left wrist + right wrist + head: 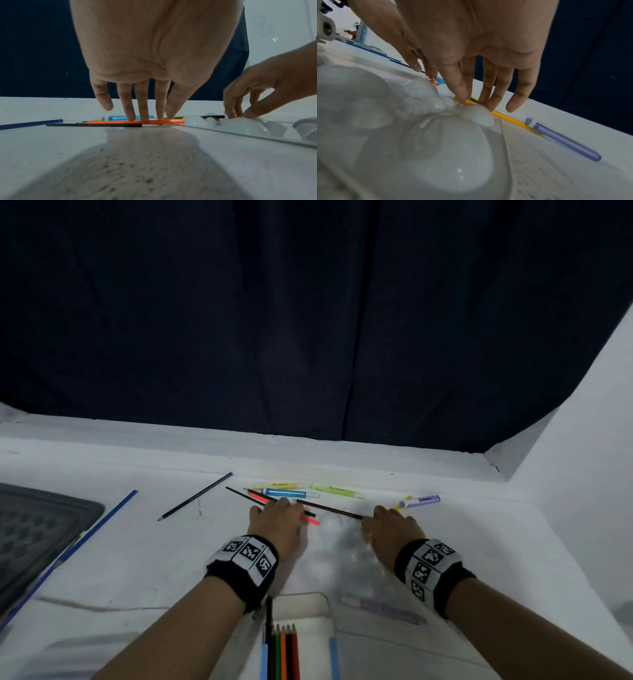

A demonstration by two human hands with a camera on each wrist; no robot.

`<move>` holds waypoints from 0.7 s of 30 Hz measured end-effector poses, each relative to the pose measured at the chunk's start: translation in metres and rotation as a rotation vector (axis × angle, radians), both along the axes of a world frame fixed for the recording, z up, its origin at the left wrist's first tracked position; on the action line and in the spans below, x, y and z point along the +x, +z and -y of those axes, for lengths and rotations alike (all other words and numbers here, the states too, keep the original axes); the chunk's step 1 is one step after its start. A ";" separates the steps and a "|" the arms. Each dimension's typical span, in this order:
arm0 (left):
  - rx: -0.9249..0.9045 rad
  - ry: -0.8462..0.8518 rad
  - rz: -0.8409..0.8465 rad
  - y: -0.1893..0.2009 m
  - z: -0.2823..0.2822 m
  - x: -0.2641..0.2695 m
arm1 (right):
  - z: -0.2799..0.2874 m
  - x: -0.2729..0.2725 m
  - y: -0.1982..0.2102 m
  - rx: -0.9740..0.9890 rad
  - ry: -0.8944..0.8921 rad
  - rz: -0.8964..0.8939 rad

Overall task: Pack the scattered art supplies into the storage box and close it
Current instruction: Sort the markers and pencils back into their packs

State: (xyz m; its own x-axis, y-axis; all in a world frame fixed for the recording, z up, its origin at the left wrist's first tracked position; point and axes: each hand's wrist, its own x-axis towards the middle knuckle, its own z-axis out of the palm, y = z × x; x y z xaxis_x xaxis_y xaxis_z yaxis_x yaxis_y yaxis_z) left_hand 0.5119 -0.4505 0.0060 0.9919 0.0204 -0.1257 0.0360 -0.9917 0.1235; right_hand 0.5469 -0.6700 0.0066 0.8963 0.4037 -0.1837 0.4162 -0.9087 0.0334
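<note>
— Storage box sits at the near edge of the desk, open, between the two forearms; a row of coloured pencils lies inside it.

— And the loose supplies?

— Scattered farther out. An orange pencil and a black pencil lie side by side under the left hand. Beyond them are a blue marker, a yellow highlighter and a green highlighter. A dark pencil lies alone to the left, well apart.

— What is the left hand doing?

— Its fingers are straight and spread, tips pressing down on the orange pencil. Nothing is curled round it.

— The right hand?

— It reaches over a clear plastic paint palette with domed wells. Thumb and forefinger come together at the palette's far edge, on a yellow pencil lying there; the other fingers hang straight. A maroon pencil runs just left of that hand. I cannot tell whether the pinch has fully closed on the yellow pencil.

— Anything further right?

— A purple marker, just beside the yellow pencil's far end.

— And on the left?

— A dark ridged mat at the desk's left edge, with a blue strip beside it.
</note>
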 end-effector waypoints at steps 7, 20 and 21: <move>0.072 -0.068 0.053 -0.011 -0.007 0.009 | -0.004 0.004 -0.004 0.001 0.025 0.032; 0.147 -0.070 0.024 -0.009 -0.004 0.009 | -0.021 -0.068 0.034 0.599 0.340 0.447; 0.147 -0.079 0.013 -0.008 -0.004 0.008 | -0.019 -0.076 0.039 0.655 0.318 0.415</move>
State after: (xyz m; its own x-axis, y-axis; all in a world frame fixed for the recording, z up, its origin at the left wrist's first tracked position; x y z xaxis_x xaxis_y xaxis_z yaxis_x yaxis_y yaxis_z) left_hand 0.5195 -0.4468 -0.0023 0.9927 -0.0401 -0.1138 -0.0430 -0.9988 -0.0233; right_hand 0.4708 -0.6509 0.0454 0.6646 0.5586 0.4963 0.7263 -0.6389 -0.2535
